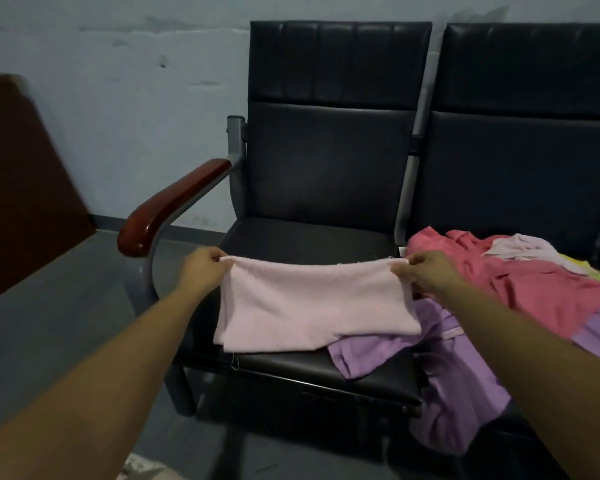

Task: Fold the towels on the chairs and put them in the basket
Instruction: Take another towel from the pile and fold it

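A pale pink towel [312, 303] is stretched over the seat of the left chair [326, 168], its top edge held up and its lower part lying on the black cushion. The left hand [203, 268] pinches the top left corner between thumb and curled fingers; the right hand [421, 271] pinches the top right corner the same way. A purple towel [447, 368] lies partly under the pink one and hangs off the seat's front edge. On the right chair [534, 150] sits a heap with a coral towel [520, 285] and a small whitish cloth [523, 249] on top. A wooden armrest [170, 206] stands to the left.
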`<state>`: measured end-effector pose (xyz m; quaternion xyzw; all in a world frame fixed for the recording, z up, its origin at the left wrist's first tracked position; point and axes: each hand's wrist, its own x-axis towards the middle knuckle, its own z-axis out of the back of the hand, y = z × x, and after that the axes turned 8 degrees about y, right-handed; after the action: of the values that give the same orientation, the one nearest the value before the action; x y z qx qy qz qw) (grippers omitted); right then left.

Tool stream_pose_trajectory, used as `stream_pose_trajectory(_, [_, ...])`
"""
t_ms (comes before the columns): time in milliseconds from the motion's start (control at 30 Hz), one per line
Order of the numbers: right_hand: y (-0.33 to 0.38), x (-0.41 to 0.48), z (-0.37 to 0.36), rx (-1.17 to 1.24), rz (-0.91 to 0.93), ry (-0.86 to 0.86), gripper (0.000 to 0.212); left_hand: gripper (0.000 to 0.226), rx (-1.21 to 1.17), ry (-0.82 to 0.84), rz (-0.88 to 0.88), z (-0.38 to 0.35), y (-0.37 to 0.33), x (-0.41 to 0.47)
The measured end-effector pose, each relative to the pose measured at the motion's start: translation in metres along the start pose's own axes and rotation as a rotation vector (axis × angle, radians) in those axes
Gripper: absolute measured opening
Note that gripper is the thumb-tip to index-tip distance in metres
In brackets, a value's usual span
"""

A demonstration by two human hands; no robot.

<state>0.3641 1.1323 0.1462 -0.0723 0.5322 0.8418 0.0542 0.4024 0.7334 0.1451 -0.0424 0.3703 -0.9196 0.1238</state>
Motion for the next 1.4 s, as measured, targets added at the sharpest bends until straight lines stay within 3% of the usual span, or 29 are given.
stream_pose_trajectory(167, [-0.003, 0.054, -0.028, -0.216, 0.022, -0.038, 0.018, 0.023, -0.064, -0.026, 0.181, -0.032, 0.021, 0.038])
stream_pose_trajectory(233, [-0.01, 0.065, -0.045, -0.389, -0.017, -0.099, 0.023, 0.028, -0.014, 0.015, 0.218, -0.043, 0.032, 0.043])
stream_pose_trajectory(300, [-0.017, 0.062, -0.069, -0.584, 0.058, -0.152, 0.033, 0.043, 0.013, 0.053, 0.247, -0.052, 0.04, 0.044])
stream_pose_trajectory(367, [-0.013, 0.046, -0.098, -0.611, 0.211, -0.081, 0.043, 0.06, 0.039, 0.074, 0.276, -0.056, 0.046, 0.044])
stream_pose_trajectory(467, [-0.007, 0.022, -0.14, -0.701, 0.359, 0.165, 0.043, 0.084, 0.132, 0.143, 0.369, -0.053, 0.04, 0.039])
stream_pose_trajectory(567, [-0.012, 0.006, -0.167, -0.948, 0.297, 0.33, 0.054, 0.064, 0.274, 0.302, 0.404, -0.052, 0.021, 0.022])
stream_pose_trajectory(733, [-0.011, -0.015, -0.171, -1.108, 0.178, 0.327, 0.067, 0.059, 0.295, 0.33, 0.407, -0.061, 0.023, 0.01])
stream_pose_trajectory(1033, [-0.005, 0.002, -0.189, -0.995, 0.161, 0.386, 0.073, 0.038, 0.077, 0.002, 0.166, -0.049, 0.008, 0.013])
stream_pose_trajectory(1200, [-0.008, 0.003, -0.203, -0.932, 0.204, 0.366, 0.07, 0.032, 0.12, 0.093, 0.227, -0.038, 0.018, 0.009])
stream_pose_trajectory(1300, [-0.007, 0.003, -0.19, -0.659, 0.302, 0.335, 0.057, 0.041, 0.094, 0.07, 0.17, -0.036, 0.014, 0.004])
stream_pose_trajectory(1400, [0.008, -0.002, -0.179, -0.071, 0.271, 0.234, 0.028, 0.04, 0.047, 0.069, 0.062, -0.039, -0.019, 0.001])
